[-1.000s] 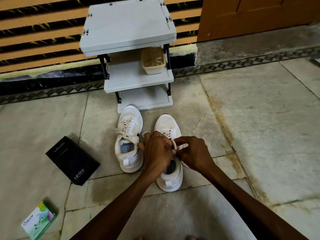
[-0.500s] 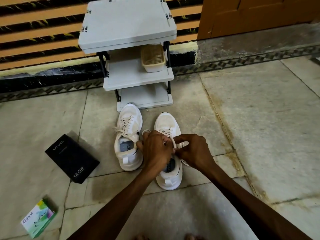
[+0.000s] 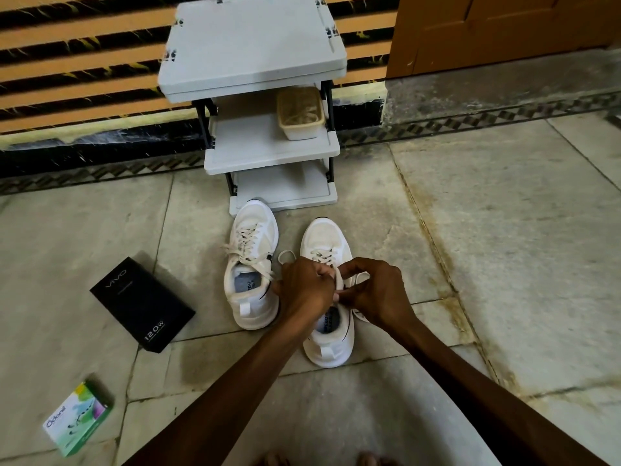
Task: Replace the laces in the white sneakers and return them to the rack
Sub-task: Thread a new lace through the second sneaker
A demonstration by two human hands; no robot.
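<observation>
Two white sneakers stand side by side on the stone floor (image 3: 504,230), toes pointing at the grey rack (image 3: 252,52), neither of them on a shelf. Both hands are down over the sneaker under the hands (image 3: 326,235), the one farther from the black box. The left hand (image 3: 304,289) is curled, its fingers (image 3: 324,274) closed round the lace (image 3: 338,280) above the tongue. The right hand (image 3: 376,294) meets it from the other side, thumb and fingers (image 3: 349,267) pinching the same lace, so the two hands touch over the shoe's opening. A small loop of lace pokes out beside the left hand, and crossed lacing shows on the upper just ahead of the knuckles. The other sneaker (image 3: 252,264) sits just beside it, its toe nearly at the rack's bottom shelf, laces threaded with the ends lying loose across the opening. The rack has three shelves; a beige basket (image 3: 300,112) rests on the middle one, toward the door side. A black box (image 3: 141,304) lies flat on the floor near the other sneaker, and a small green carton (image 3: 77,418) lies well apart from it, closer to the person. A brown door (image 3: 504,28) stands behind, beside the striped wall (image 3: 84,62).
</observation>
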